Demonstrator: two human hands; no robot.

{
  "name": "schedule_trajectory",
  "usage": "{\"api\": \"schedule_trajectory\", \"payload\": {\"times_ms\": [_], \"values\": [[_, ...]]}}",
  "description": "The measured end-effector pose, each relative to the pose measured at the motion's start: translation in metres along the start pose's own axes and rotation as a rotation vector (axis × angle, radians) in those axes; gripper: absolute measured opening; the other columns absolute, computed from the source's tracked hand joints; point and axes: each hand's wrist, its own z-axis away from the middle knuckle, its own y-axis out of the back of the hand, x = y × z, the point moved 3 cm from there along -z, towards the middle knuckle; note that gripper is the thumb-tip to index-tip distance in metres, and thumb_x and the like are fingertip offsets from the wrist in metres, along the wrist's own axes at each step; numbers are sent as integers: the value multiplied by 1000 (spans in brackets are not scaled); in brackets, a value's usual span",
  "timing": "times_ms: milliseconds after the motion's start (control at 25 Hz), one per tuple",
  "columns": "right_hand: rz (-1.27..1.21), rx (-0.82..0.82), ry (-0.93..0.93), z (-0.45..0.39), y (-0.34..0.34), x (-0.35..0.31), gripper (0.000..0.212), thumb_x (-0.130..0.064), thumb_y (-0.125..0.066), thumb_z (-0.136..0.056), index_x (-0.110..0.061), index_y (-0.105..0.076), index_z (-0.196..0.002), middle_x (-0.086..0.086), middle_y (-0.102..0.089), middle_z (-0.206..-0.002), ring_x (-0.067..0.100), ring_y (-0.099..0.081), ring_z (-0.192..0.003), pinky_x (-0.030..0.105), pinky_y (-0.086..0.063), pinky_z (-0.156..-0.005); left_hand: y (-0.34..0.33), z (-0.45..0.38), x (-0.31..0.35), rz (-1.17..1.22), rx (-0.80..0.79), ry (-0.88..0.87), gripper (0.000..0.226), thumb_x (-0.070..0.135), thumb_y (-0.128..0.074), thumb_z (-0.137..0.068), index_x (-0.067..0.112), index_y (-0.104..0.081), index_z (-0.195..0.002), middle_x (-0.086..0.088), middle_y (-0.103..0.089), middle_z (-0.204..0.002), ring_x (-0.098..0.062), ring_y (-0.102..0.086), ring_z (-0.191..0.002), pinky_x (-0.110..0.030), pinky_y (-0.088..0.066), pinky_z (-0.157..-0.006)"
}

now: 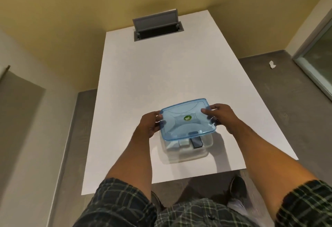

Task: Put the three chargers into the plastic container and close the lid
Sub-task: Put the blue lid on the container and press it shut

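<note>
A clear plastic container (190, 154) stands on the white table (161, 76) near its front edge. Inside it lie a black charger (197, 142) and two pale chargers (184, 142), partly hidden by the lid. The translucent blue lid (186, 119), with a green sticker in its middle, is held above the container, tilted and covering its far part. My left hand (150, 125) grips the lid's left edge. My right hand (221, 116) grips its right edge, thumb on top.
A grey cable hatch (158, 24) stands open at the table's far end. Yellow walls surround the table on the far side. A glass door (316, 61) is at the right, with a scrap of white paper (272, 64) on the grey floor.
</note>
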Motion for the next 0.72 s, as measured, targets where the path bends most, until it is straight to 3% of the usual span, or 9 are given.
{"api": "schedule_trajectory", "payload": {"times_ms": [120,320,440,560,720], "values": [[277,1,-28,-5,1,11,46,-29,-92,-72,4,-69,-95,13,-73,-71,21,-65,-49,26,-50,-43,6,0,-13,-123,83,-59,9,-2,-68,-90,5,-74,-90,-14,-68,-86,-23,-64,-65,-27,-63,-59],[490,45,3,-1,-1,18,50,-40,-91,-70,-1,-66,-89,12,-73,-68,26,-72,-52,29,-59,-46,17,2,-21,-443,211,-303,10,13,-79,-86,5,-79,-81,-20,-70,-77,-26,-61,-68,-45,-63,-83],[599,37,19,0,-2,19,53,-47,-89,-67,-3,-66,-84,11,-75,-66,26,-75,-58,36,-61,-54,19,5,-21,-556,227,-354,15,21,-80,-87,6,-81,-84,-22,-76,-81,-26,-65,-67,-46,-64,-84],[658,-9,2,-2,-8,17,51,-43,-90,-69,0,-67,-85,10,-74,-63,18,-73,-50,29,-57,-45,22,6,-17,-666,265,-341,27,27,-78,-87,1,-80,-83,-19,-77,-79,-31,-72,-74,-42,-63,-86],[722,-7,-18,-5,-11,15,43,-40,-89,-70,-8,-67,-89,3,-71,-62,11,-69,-41,22,-50,-42,24,10,-20,-734,277,-309,31,28,-76,-86,-1,-78,-77,-19,-77,-76,-34,-77,-83,-40,-63,-85]]}}
